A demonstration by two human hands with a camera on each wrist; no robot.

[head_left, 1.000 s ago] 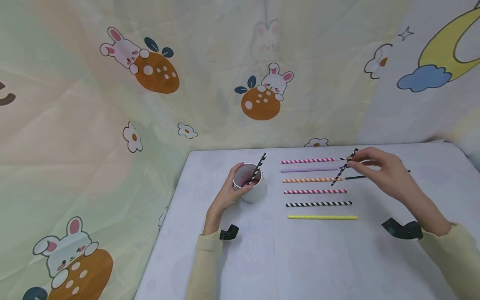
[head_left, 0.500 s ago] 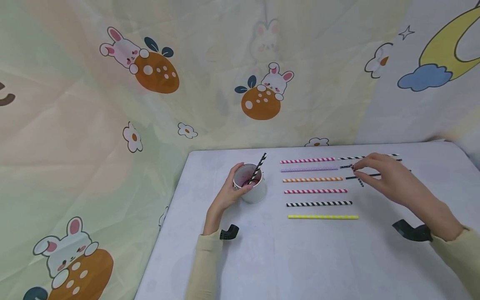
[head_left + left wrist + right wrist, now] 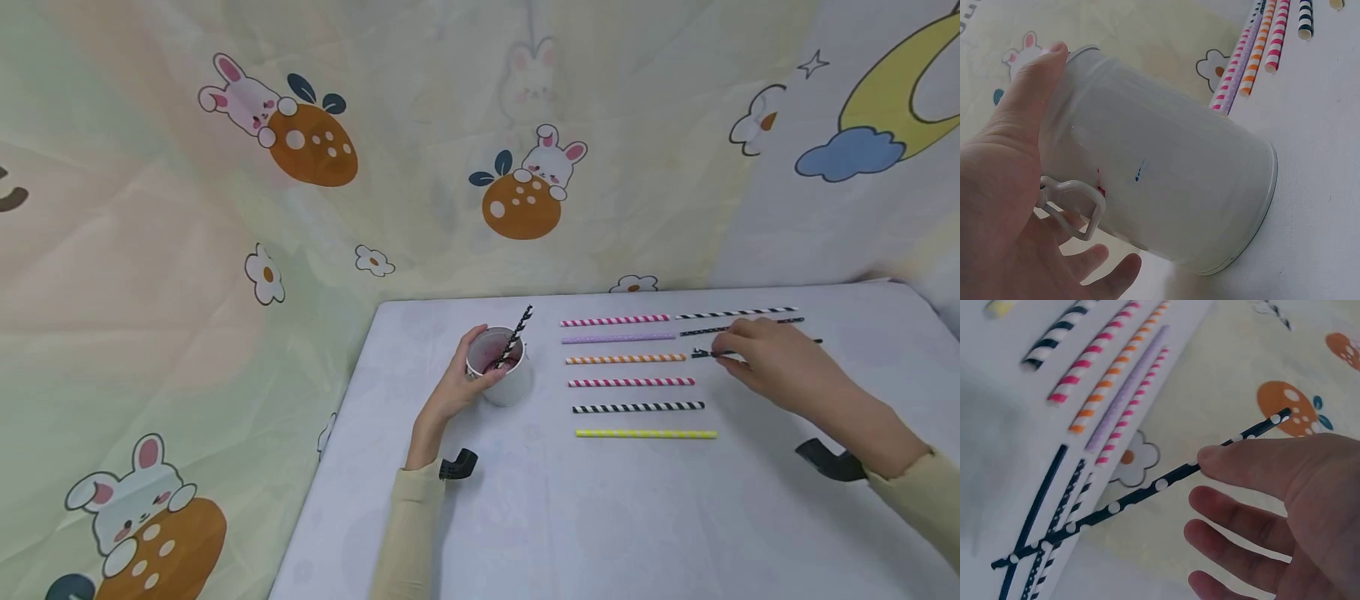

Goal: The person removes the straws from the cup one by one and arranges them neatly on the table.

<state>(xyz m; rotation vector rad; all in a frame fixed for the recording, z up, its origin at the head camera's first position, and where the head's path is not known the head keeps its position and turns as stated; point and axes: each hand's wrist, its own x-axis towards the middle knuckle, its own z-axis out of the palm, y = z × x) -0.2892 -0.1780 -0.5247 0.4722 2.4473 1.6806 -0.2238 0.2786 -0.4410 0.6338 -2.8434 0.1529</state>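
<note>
My left hand (image 3: 450, 387) grips a small white metal bucket (image 3: 1166, 156) from its left side, thumb and fingers spread around the wall near the rim. A black-and-white patterned straw (image 3: 514, 337) stands tilted inside it, its top end above the rim. My right hand (image 3: 776, 358) pinches a black straw with white dots (image 3: 1113, 507) between thumb and fingers. In the right wrist view the other fingers are apart from the straw. The held straw crosses over a plain black straw (image 3: 1043, 497) in that view; in the head view the hand hides most of it.
Beside the bucket lie pink-striped (image 3: 615, 321), lilac (image 3: 618, 339), orange-striped (image 3: 625, 360), red-striped (image 3: 630, 382), black-striped (image 3: 637, 408) and yellow (image 3: 646, 434) straws. A second column has a black-and-white striped straw (image 3: 735, 313) and a thin dotted one (image 3: 701, 332). Behind hangs a printed cloth (image 3: 420, 208).
My right hand has moved right and toward me, down over the second column, and the dotted straw in it has turned from a steep slant. My left hand and the bucket have stayed put.
</note>
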